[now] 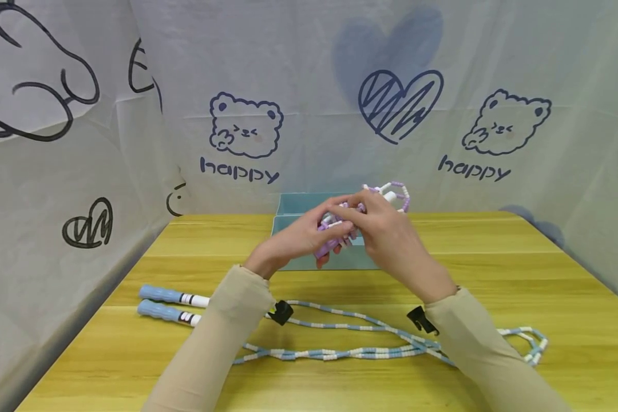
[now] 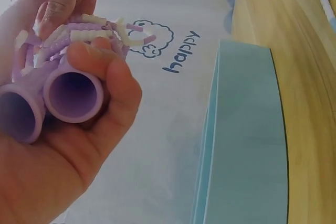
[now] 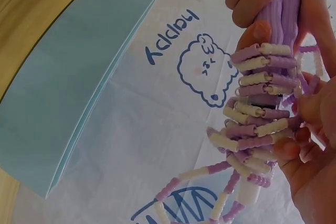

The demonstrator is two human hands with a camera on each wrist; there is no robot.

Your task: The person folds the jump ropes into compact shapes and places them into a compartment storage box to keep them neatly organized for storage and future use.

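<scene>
A purple-and-white beaded jump rope is held up between both hands, over the light-blue box. My left hand grips its two purple handles side by side, their hollow ends toward the left wrist camera. Several turns of beaded cord wrap round the handles. With thumb and fingers, my right hand pinches the wrapped cord from the other side. Past the right fingers, a loose bead loop sticks out near a white handle tip.
On the wooden table lies a blue-and-white beaded jump rope, passing under both forearms. Its blue handles point left. Behind the box hangs a white cloth with drawn bears and hearts; more cloth encloses both sides.
</scene>
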